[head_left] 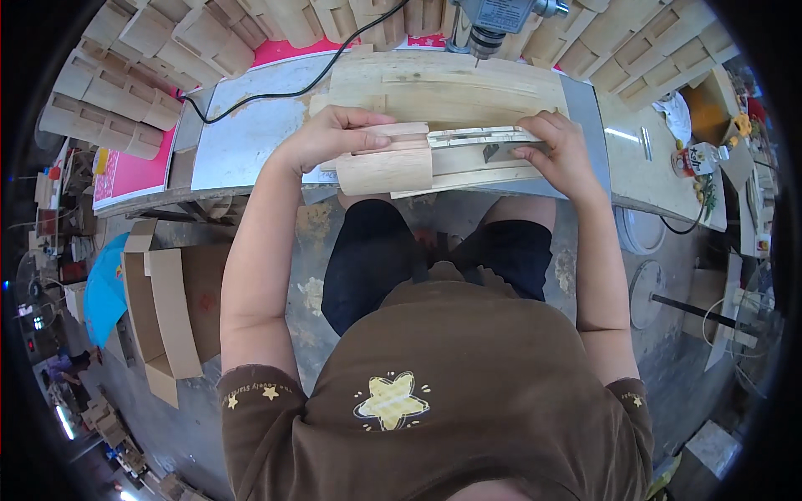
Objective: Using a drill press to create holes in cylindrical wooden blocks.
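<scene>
Close to the bench's front edge, a pale wooden block (386, 173) with a rounded side lies lengthwise in front of me. My left hand (330, 140) is closed on its left end, thumb along the top. On the right, my right hand (561, 154) pinches the end of a narrow, light-coloured slotted strip (474, 134) that reaches to the block. A small dark metal piece (490, 153) shows below the strip; how it is fixed I cannot tell. Under both lies a flat wooden board (468, 178).
Beyond my hands stands a drill press (487, 37), its bit above a wide wooden board (468, 88). A black cable (322, 77) crosses the bench at left. Stacked wooden pieces (117, 108) line the back. An open cardboard box (175, 305) sits at left; a bottle (700, 159) stands right.
</scene>
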Available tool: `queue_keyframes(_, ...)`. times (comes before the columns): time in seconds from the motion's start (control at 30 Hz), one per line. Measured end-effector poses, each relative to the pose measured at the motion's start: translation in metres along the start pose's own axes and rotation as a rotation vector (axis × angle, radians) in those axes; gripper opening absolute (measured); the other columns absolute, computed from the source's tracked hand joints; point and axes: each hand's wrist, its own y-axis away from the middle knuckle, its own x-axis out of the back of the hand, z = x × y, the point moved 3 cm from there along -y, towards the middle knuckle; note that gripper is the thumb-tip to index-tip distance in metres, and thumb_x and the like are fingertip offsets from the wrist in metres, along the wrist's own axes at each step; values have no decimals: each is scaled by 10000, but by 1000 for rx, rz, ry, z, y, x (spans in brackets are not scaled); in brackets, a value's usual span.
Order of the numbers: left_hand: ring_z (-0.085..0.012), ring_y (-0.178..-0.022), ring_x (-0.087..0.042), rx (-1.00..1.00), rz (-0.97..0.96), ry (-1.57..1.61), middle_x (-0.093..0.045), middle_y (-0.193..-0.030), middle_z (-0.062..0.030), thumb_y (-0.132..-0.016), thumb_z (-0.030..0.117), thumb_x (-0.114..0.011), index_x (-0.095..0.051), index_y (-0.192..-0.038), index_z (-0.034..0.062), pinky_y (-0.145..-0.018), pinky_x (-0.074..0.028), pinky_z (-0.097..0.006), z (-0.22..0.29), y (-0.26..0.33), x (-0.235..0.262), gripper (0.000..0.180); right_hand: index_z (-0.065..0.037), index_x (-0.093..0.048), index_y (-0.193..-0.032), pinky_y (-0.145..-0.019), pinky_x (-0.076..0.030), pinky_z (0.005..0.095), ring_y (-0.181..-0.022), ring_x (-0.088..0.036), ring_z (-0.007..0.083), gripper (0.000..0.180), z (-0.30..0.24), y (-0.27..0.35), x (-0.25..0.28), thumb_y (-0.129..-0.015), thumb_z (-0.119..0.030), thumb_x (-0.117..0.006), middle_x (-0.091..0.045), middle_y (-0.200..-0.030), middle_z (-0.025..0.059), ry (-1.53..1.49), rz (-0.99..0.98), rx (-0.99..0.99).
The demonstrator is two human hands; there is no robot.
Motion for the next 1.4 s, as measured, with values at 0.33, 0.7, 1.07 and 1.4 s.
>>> queue_keyframes(0.33,-179,-1005,-543,-265,569,78,-604,-1105,-137,-948,461,-412,-585,-1186,-4,-918,-398,-307,1,-37,-59,551,-85,-618,-1000,-760,-456,398,-891,-550,301,347,-11,-3,-7,-679,-148,-732,-601,-900,86,67,27,5)
queue_keyframes(0.7,-247,-950,-537,-540,907,58,-562,-1004,-165,-966,287,-422,-531,-1065,-37,-850,-403,-332,-30,-20,-88,356,-87,-616,-977,-732,-454,396,-843,-545,309,368,-7,4,-8,-640,-145,-751,-590,-883,92,131,163,-22)
queue_keyframes(1.07,-312,-1065,-499,-495,748,-503,-579,-1084,-141,-635,383,-764,-557,-1205,41,-927,-312,-469,-19,-50,-79,696,-61,-629,-1017,-760,-454,393,-875,-551,308,372,42,-36,-6,-676,-150,-749,-613,-911,98,199,183,-155)
queue_keyframes(1.4,-242,-1010,-495,-403,721,-704,-610,-942,-15,-581,317,-802,-643,-1110,163,-919,-275,-441,-32,-65,-36,573,-57,-607,-1068,-864,-440,364,-981,-544,273,406,35,-54,-19,-697,-137,-752,-617,-991,94,-63,291,-140)
